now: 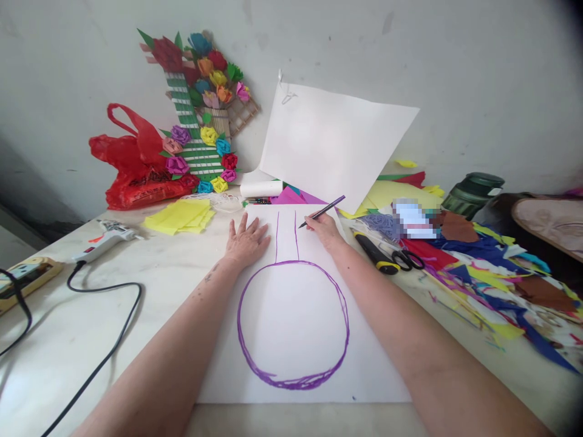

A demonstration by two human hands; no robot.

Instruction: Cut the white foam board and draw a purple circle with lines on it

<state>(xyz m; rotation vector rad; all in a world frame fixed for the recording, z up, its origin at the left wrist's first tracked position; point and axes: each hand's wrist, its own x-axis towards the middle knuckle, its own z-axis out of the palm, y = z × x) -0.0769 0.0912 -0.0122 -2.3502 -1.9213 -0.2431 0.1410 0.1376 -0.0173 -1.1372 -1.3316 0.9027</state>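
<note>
A large white sheet of paper [291, 315] lies flat on the table in front of me. It bears a rounded purple outline [348, 328], with two upright purple lines rising from its top. My left hand [247, 241] rests on the sheet's left edge, fingers spread, to the left of the lines. In my right hand [325, 229] is a dark purple marker pen [328, 207], gripped near its tip. The tip points down and left, close beside the right-hand line; whether it touches the paper I cannot tell.
Left are a glue gun [102, 243], its black cord and a power strip [27, 276]. Yellow paper [180, 215], a red bag [136, 161] and a paper-flower decoration [200, 121] stand behind. Right lie a black-yellow cutter [376, 252], scissors [409, 260], paper scraps [510, 297] and a green flask [473, 194].
</note>
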